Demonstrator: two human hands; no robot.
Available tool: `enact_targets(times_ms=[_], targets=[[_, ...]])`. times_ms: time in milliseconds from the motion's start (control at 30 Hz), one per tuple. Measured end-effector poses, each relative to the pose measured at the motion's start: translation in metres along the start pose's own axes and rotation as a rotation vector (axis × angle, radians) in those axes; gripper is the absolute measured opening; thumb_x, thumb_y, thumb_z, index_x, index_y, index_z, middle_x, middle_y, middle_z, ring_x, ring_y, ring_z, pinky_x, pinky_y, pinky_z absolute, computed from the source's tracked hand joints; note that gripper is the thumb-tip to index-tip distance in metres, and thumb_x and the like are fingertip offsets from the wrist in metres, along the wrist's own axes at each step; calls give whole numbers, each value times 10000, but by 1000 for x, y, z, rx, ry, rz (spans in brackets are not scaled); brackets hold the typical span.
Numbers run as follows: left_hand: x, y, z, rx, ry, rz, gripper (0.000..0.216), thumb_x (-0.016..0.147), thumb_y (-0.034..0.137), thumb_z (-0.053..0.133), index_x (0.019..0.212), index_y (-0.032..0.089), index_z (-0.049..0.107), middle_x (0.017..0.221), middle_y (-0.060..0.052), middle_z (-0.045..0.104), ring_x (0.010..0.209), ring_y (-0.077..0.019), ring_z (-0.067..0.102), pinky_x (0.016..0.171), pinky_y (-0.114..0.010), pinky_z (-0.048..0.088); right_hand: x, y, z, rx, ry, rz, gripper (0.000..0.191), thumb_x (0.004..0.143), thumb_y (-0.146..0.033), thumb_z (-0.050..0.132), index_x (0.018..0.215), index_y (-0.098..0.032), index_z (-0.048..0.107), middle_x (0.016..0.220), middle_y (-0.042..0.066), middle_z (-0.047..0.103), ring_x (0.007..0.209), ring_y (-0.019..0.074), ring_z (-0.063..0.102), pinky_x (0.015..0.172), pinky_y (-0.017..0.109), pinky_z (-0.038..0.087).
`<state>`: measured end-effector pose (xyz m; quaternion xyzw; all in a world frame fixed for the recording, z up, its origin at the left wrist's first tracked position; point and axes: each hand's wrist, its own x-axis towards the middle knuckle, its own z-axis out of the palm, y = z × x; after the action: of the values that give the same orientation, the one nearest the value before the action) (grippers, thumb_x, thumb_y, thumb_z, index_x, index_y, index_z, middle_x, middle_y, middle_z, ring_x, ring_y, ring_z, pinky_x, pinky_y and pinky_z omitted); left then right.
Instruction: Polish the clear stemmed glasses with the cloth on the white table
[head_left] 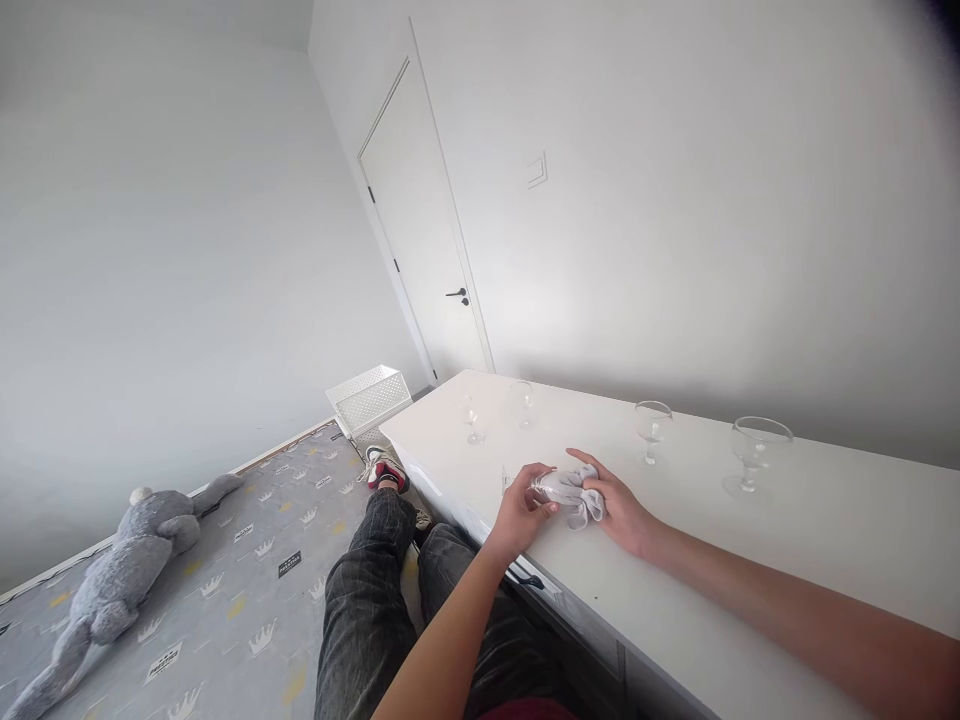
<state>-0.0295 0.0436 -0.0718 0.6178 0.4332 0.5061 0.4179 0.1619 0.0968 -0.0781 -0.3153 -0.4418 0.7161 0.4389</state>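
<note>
On the white table [750, 560], my left hand [519, 512] is closed around a clear stemmed glass [541, 487] lying on its side. My right hand [619, 508] is closed on a light grey cloth [581, 497] that wraps the glass's bowl. Both hands meet near the table's front edge. The glass is mostly hidden by the cloth and fingers.
Several more stemmed glasses stand upright on the table: two small ones [472, 418] [523, 402] at the far left, two larger [652, 428] [754, 452] to the right. A white basket [367, 398], a closed door [424, 230] and a grey plush toy [127, 560] on the patterned floor lie beyond.
</note>
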Motion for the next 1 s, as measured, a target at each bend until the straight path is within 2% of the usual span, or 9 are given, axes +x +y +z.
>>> enact_targets(times_ms=[100, 167, 233, 333, 433, 600, 733, 867, 1000], targets=[[0, 0, 1, 2, 81, -83, 542, 877, 554, 733, 1263, 204, 586, 969, -48, 688, 652, -114, 592, 636, -265, 486, -8, -1, 6, -275, -57, -167, 752, 827, -200, 542, 1550, -375, 435, 856, -28, 602, 703, 143, 519, 653, 268, 436], [1, 0, 2, 58, 126, -109, 501, 938, 622, 617, 1158, 172, 610, 693, 4, 634, 556, -122, 560, 588, -263, 457, -13, 1, 9, -489, -104, -259, 761, 838, -176, 502, 1570, -366, 411, 772, -46, 580, 647, 142, 491, 636, 271, 420], [2, 1, 3, 112, 146, -122, 510, 961, 661, 548, 1038, 163, 621, 533, 34, 552, 496, -130, 536, 552, -258, 434, -17, 4, 10, -652, -141, -312, 751, 844, -160, 467, 1571, -339, 419, 666, -64, 528, 580, 141, 444, 602, 272, 392], [3, 2, 4, 103, 140, -161, 550, 943, 705, 536, 980, 162, 616, 569, 14, 605, 435, -120, 521, 485, -250, 398, -20, 6, 9, -756, -151, -362, 725, 844, -146, 436, 1550, -314, 460, 619, -70, 499, 543, 136, 402, 586, 273, 368], [3, 3, 5, 80, 135, -179, 565, 934, 699, 557, 1073, 155, 628, 641, -3, 654, 440, -113, 530, 481, -247, 396, -20, 3, 9, -716, -125, -350, 701, 834, -157, 445, 1514, -314, 502, 644, -62, 507, 560, 140, 420, 592, 275, 378], [2, -3, 1, 39, 58, -96, 569, 894, 515, 717, 1359, 215, 583, 898, -37, 708, 735, -143, 663, 623, -236, 458, -13, -3, 9, -402, 67, -171, 644, 835, -232, 490, 1469, -338, 514, 899, -6, 606, 739, 160, 548, 663, 280, 448], [2, -4, -1, -36, 79, -85, 575, 861, 455, 767, 1362, 250, 574, 1090, -57, 686, 757, -128, 667, 634, -239, 465, -9, -1, 8, -361, 11, -158, 617, 838, -257, 526, 1449, -339, 538, 1062, 17, 647, 829, 165, 562, 697, 280, 453], [1, 3, 1, -18, 112, -91, 503, 910, 570, 687, 1234, 191, 625, 852, -20, 667, 580, -107, 595, 597, -263, 467, -10, 2, 6, -485, -112, -278, 602, 802, -209, 509, 1394, -277, 598, 983, 16, 675, 723, 158, 527, 659, 297, 434], [1, 6, 4, 64, 133, -125, 533, 926, 667, 605, 1062, 152, 628, 634, 17, 588, 497, -111, 526, 534, -255, 420, -11, 5, 5, -606, -146, -360, 598, 767, -159, 478, 1333, -264, 641, 945, 13, 706, 640, 151, 498, 620, 305, 426]])
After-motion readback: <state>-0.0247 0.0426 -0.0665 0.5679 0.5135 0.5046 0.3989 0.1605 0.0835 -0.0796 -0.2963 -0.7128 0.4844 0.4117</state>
